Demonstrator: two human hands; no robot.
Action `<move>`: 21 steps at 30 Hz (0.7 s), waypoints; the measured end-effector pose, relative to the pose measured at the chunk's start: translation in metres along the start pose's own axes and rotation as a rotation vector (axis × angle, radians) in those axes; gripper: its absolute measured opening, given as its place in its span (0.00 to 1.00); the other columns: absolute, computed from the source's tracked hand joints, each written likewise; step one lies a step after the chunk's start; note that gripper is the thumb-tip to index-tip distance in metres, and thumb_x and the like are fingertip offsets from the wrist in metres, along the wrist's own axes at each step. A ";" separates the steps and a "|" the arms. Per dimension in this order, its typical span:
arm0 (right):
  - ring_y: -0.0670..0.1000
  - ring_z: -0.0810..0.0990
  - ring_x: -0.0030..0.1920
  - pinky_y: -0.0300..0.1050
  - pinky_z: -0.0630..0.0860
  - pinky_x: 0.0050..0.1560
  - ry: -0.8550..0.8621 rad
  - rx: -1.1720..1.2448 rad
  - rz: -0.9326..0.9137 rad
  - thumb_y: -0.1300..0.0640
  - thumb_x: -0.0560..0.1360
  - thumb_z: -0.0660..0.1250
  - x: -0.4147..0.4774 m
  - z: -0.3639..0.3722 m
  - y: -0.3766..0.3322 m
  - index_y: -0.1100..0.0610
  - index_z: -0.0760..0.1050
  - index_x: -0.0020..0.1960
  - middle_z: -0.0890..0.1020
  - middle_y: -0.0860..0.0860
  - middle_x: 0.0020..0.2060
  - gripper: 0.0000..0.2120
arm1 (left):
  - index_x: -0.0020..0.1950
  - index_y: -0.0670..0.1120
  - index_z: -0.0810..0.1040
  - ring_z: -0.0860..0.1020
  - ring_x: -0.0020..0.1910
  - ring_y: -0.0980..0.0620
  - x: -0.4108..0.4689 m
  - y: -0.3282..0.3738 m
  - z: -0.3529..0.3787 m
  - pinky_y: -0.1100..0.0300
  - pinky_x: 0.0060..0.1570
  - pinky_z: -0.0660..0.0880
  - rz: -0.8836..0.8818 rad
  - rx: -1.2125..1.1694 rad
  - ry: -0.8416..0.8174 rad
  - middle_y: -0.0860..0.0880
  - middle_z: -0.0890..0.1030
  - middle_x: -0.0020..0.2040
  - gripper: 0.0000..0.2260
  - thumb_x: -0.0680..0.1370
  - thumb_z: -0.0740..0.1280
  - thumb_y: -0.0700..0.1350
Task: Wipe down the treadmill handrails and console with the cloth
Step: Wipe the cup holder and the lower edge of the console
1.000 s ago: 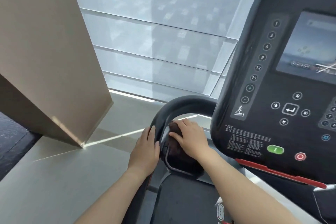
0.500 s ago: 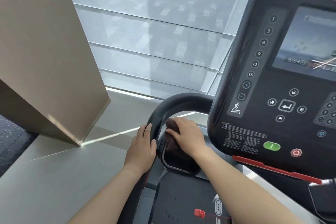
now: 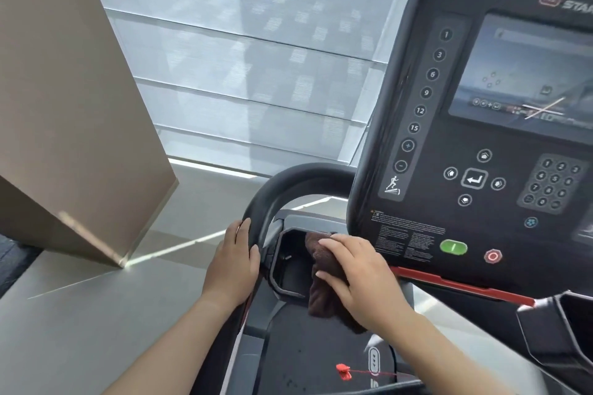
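The black treadmill console [image 3: 481,144] fills the right side, with a screen, number keys, a green button and a red stop button. A black curved handrail [image 3: 288,183] arches out from its left edge. My left hand [image 3: 234,263] grips the lower left stretch of that handrail. My right hand [image 3: 356,279] presses a dark brown cloth [image 3: 324,289] against the right side of the black tray recess [image 3: 288,263] just under the console's lower left corner. Part of the cloth hangs below my fingers.
A tan wall panel [image 3: 70,106] stands at the left, its corner meeting the grey floor [image 3: 96,314]. Behind the handrail is a window with pale blinds [image 3: 256,58]. A red safety clip [image 3: 343,371] on a cord lies lower down, and a red strip [image 3: 455,287] runs beneath the console.
My right hand has slid the cloth rightward, from the handrail's inner side toward the console's lower corner. The view has tilted down and left. The left hand stays on the handrail.
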State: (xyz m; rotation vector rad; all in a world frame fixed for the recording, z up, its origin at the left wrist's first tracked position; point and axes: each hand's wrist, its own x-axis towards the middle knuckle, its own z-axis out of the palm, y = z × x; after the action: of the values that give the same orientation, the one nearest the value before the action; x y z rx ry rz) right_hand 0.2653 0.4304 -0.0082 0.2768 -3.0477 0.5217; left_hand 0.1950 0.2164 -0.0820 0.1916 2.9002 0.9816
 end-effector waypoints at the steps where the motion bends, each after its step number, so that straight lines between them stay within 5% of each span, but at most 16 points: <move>1: 0.53 0.61 0.70 0.52 0.64 0.66 -0.069 -0.040 0.032 0.42 0.76 0.60 -0.003 0.011 -0.001 0.48 0.65 0.69 0.67 0.47 0.70 0.23 | 0.73 0.45 0.58 0.65 0.69 0.44 0.000 0.000 0.001 0.49 0.65 0.67 0.000 0.004 0.001 0.46 0.60 0.73 0.22 0.79 0.56 0.45; 4: 0.54 0.48 0.74 0.54 0.53 0.72 -0.105 -0.053 0.106 0.39 0.76 0.56 -0.008 0.038 -0.006 0.46 0.60 0.71 0.56 0.48 0.75 0.25 | 0.73 0.45 0.57 0.64 0.69 0.45 -0.001 -0.002 0.001 0.50 0.65 0.66 0.003 0.021 0.006 0.46 0.60 0.73 0.22 0.79 0.56 0.46; 9: 0.57 0.42 0.74 0.59 0.58 0.71 -0.083 0.008 0.216 0.32 0.72 0.54 -0.017 0.049 -0.014 0.44 0.55 0.72 0.48 0.48 0.76 0.32 | 0.72 0.45 0.58 0.66 0.68 0.44 0.000 -0.002 0.002 0.50 0.63 0.68 0.003 0.026 0.016 0.46 0.61 0.73 0.22 0.78 0.56 0.46; 13: 0.58 0.48 0.73 0.58 0.68 0.62 -0.135 -0.059 0.180 0.33 0.73 0.56 -0.022 0.053 -0.018 0.43 0.56 0.70 0.54 0.47 0.74 0.30 | 0.72 0.45 0.58 0.67 0.67 0.44 0.000 -0.002 0.003 0.50 0.63 0.68 -0.003 0.037 0.017 0.46 0.61 0.72 0.23 0.78 0.56 0.45; 21: 0.56 0.56 0.70 0.56 0.73 0.56 -0.064 -0.024 0.188 0.40 0.75 0.59 -0.021 0.052 -0.019 0.43 0.63 0.67 0.62 0.44 0.71 0.22 | 0.73 0.44 0.58 0.66 0.67 0.43 -0.001 0.000 0.003 0.50 0.62 0.67 -0.007 0.053 0.025 0.45 0.61 0.72 0.23 0.78 0.56 0.45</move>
State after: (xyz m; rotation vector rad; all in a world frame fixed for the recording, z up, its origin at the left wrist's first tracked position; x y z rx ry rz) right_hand 0.2890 0.3993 -0.0527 0.0050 -3.1584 0.4937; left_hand 0.1960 0.2178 -0.0840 0.1733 2.9498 0.9137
